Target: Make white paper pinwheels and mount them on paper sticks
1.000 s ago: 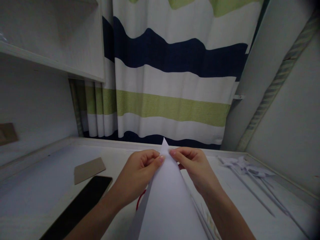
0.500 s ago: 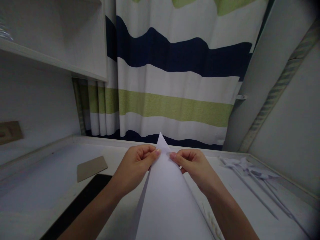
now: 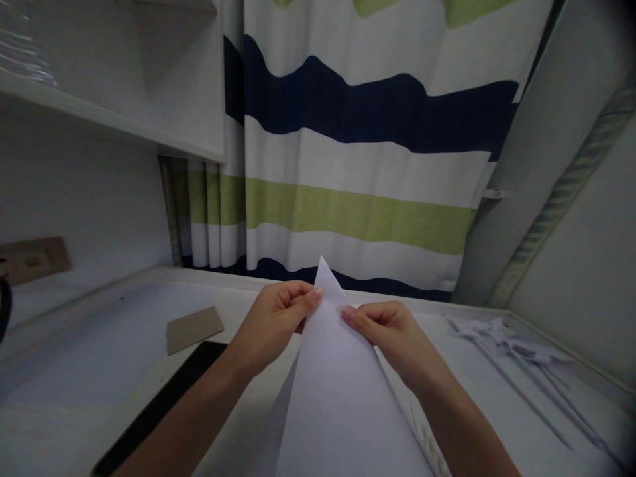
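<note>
A white sheet of paper (image 3: 342, 397) rises before me, its top narrowing to a sharp point. My left hand (image 3: 283, 311) pinches the sheet's left edge just below that point, thumb on the near face. On the opposite edge, slightly lower, my right hand (image 3: 382, 324) grips the paper between thumb and fingers. The fingers behind the sheet are partly hidden. The paper's lower end runs out of view at the bottom.
Left on the white table (image 3: 238, 424) lie a grey-brown card (image 3: 195, 330) and a flat black object (image 3: 163, 404). Several folded white paper shapes on thin sticks (image 3: 507, 344) lie at right. A striped curtain (image 3: 358, 212) hangs behind; a shelf (image 3: 114, 122) overhangs the left side.
The view has turned a little to the left, so the surroundings sit further right. Both hands keep their pinch on the paper, with the right hand slightly lower against it.
</note>
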Demonstrator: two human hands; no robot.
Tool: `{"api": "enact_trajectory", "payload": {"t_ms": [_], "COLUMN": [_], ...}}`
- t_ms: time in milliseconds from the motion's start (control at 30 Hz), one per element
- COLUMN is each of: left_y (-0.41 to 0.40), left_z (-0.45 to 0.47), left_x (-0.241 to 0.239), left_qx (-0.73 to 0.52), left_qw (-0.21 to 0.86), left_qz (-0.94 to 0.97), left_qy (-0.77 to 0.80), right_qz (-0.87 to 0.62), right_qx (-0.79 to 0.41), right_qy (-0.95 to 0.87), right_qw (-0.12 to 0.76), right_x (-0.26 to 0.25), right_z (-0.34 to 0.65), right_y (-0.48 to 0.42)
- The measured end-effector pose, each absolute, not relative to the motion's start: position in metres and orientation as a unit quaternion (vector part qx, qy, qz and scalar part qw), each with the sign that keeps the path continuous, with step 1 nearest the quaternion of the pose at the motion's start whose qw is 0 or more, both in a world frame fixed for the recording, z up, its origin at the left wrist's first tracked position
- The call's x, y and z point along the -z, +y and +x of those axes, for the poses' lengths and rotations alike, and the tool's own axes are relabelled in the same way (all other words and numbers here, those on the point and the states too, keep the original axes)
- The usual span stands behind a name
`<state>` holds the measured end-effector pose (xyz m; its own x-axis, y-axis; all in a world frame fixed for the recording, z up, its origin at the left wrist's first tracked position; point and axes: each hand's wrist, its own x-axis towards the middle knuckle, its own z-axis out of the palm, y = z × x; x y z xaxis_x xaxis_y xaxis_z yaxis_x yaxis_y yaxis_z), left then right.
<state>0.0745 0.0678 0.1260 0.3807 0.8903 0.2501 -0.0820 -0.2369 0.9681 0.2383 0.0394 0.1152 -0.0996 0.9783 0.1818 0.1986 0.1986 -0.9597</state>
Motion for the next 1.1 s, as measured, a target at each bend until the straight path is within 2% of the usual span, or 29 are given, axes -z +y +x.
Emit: {"api": "enact_trajectory", "payload": {"t_ms": [300, 1100], "left_y": [0.067, 0.072], "left_z": [0.074, 0.067], "left_x": [-0.129, -0.129], "left_qx": [-0.491, -0.615], "left_qw": [0.516, 0.58], "left_qz": [0.621, 0.465], "left_qy": [0.327, 0.262], "right_qz": [-0.479, -0.494], "right_qx": [-0.44, -0.445], "right_qy": [-0.618, -0.637], "right_qw": [0.441, 0.39], "right_x": [-0.115, -0.119], "right_z": [0.237, 0.238], "right_y": [0.037, 0.03]}}
